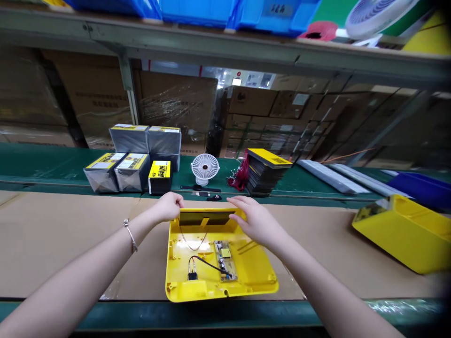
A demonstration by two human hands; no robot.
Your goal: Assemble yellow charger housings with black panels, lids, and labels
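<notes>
While the left hand (pixel 171 206) pinches the far-left corner of the yellow housing (pixel 253 267) over the cardboard (pixel 70 225), I judge the circuit board (pixel 225 261) mounted, the interior left uncovered, and the right hand (pixel 255 220) spread-fingered at the far rim

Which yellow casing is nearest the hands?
The casing with the circuit board, between left hand and right hand; the other casing lies apart, far right.

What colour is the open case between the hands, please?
The case is yellow, shown in the head view.
</notes>
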